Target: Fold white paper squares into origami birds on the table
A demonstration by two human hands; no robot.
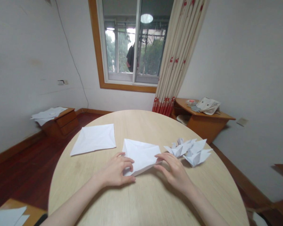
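Note:
A folded white paper sheet [141, 153] lies on the round wooden table [146, 201] in front of me. My left hand [116, 171] has its fingers curled and pinches the sheet's near left corner. My right hand [174, 169] presses its fingertips together on the sheet's right edge. A flat white sheet of paper [94, 138] lies to the left. Several finished folded paper figures [191, 150] sit in a cluster to the right of my right hand.
A low wooden cabinet [61, 121] with papers on top stands by the left wall. A wooden corner desk [202, 121] with a bag stands at the right beside a curtain [179, 59] and window [132, 44]. More paper [7, 216] lies at lower left.

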